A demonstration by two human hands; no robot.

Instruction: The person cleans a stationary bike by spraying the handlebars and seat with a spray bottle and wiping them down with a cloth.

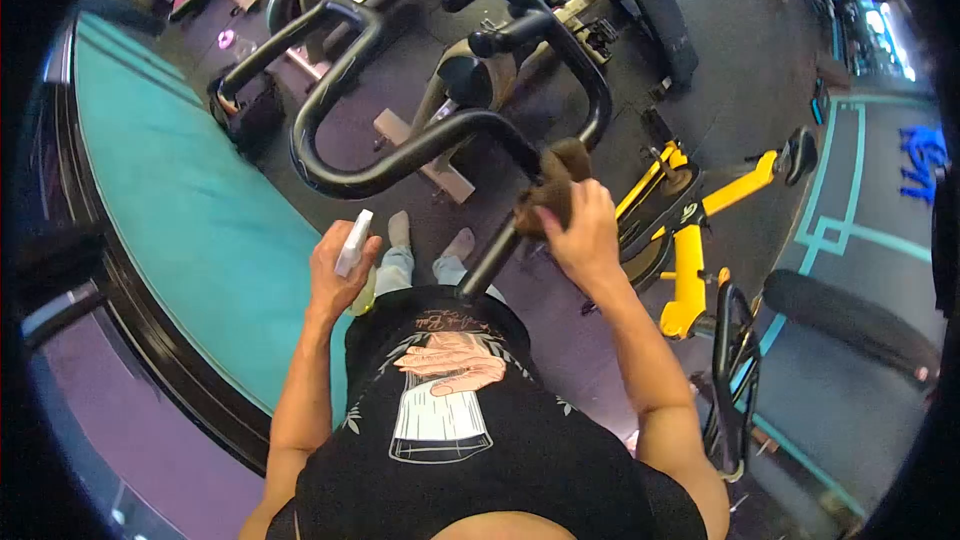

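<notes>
Brown cloth (564,162), apparently, against handlebar (420,148)

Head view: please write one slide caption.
Right hand holds a brown cloth against a black handlebar; left hand holds a spray bottle.

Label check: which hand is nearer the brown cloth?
Right. The right hand grips the cloth on the handlebar; the left hand is apart, to its left, holding a spray bottle.

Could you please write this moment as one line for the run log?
left hand: holding spray bottle | right hand: holding brown cloth against black handlebar | nearby, to the right: yellow exercise bike
</notes>
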